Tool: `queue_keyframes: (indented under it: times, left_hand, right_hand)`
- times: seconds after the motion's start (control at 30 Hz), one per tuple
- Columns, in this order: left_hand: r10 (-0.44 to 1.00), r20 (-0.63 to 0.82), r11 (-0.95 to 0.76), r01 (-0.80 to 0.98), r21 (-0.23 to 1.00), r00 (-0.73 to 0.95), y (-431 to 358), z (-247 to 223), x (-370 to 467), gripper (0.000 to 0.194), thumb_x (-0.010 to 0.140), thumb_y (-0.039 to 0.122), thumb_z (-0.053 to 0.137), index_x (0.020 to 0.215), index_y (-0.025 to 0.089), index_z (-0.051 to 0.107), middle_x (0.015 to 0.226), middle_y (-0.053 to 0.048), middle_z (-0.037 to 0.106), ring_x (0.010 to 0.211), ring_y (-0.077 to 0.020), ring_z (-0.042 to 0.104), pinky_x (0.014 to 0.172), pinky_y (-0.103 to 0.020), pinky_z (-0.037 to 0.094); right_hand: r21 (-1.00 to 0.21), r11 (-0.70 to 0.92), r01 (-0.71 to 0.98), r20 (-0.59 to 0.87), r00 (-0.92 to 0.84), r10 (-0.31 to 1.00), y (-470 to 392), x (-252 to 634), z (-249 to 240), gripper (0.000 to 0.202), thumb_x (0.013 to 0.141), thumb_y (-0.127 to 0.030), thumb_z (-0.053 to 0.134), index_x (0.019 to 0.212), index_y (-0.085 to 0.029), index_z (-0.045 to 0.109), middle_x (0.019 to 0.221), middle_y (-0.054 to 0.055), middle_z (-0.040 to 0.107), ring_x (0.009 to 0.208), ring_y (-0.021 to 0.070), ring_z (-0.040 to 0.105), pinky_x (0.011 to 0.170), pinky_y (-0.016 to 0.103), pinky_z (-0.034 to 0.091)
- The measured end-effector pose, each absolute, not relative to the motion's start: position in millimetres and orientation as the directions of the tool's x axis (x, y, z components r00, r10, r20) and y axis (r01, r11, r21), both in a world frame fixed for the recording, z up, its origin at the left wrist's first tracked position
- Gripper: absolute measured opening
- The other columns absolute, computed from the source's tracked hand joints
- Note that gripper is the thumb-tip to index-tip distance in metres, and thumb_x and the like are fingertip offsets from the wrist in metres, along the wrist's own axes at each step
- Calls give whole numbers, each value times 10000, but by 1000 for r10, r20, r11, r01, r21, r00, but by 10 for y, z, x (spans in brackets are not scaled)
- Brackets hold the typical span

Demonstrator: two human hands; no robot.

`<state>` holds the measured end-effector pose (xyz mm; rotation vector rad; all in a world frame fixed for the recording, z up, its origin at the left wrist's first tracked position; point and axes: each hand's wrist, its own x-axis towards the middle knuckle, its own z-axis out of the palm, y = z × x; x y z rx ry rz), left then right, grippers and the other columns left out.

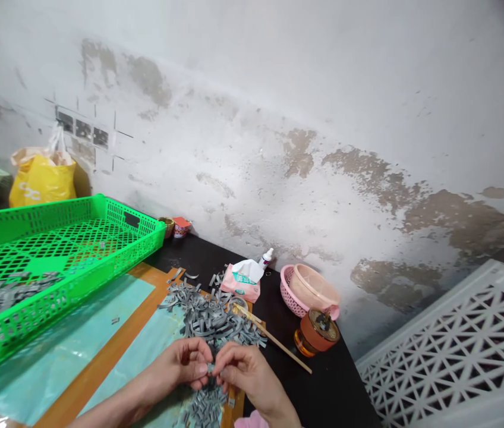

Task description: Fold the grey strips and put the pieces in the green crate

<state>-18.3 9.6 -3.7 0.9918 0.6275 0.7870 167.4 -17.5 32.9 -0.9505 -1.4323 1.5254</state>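
Grey strips show against a pale turquoise sheet with orange-brown bands. Left of the strips, a bright green lattice crate; behind them, a pink tissue pack with teal print; right of them, black table.

Easy room on the left, lots of stuff in front.
A hand can slide low over the flat blue sheet between the left hand and the green basket, but the basket's side blocks the way farther left. Just past that hand and the right hand, a messy heap of grey strips gets in the way, with a pink tissue pack behind it. Some black table shows on the right, but a long wooden stick lies slanted there. Past the stick, the orange jar and pink baskets block the path.
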Motion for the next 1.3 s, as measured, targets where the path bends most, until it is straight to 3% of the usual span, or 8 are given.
queue_keyframes:
  times: [0.2,0.43,0.9,1.17,1.3]
  left_hand:
    - [823,-105,309,-285,907,558,71,-63,-158,333,583,402,881,689,155,685,568,-17,652,532,-126,573,520,-223,423]
    - [807,-88,289,-261,921,584,52,-24,-139,318,607,402,867,688,157,682,609,-36,689,550,-128,584,528,-224,421]
    - [789,-79,289,-254,923,609,67,-105,-138,286,617,366,869,699,158,690,632,-38,711,561,-126,607,524,-212,410]
    - [783,-109,318,-244,916,612,109,-144,-125,358,587,422,871,696,153,662,584,-18,684,515,-112,581,504,-209,401]
    - [781,-148,353,-233,906,607,161,-196,-151,353,593,403,871,721,151,660,588,-5,672,532,-111,584,506,-201,402]
  right_hand:
    - [-992,-127,3,-122,-280,952,-175,1693,246,253,618,-359,831,697,-142,727,560,-5,650,478,109,575,492,196,417]
    - [-979,-197,45,-201,-293,935,-149,1708,214,321,590,-397,830,700,-139,677,550,5,670,449,112,588,447,179,372]
    - [-974,-222,46,-226,-293,929,-186,1691,246,252,585,-333,808,658,-144,659,531,4,667,463,112,595,477,187,412]
    - [-979,-194,62,-203,-244,948,-141,1632,201,258,576,-321,825,620,-136,652,505,-6,642,442,109,586,464,187,420]
    - [-989,-144,36,-148,-227,962,-113,1584,149,232,589,-289,827,716,-143,697,523,-21,626,449,119,589,471,207,455]
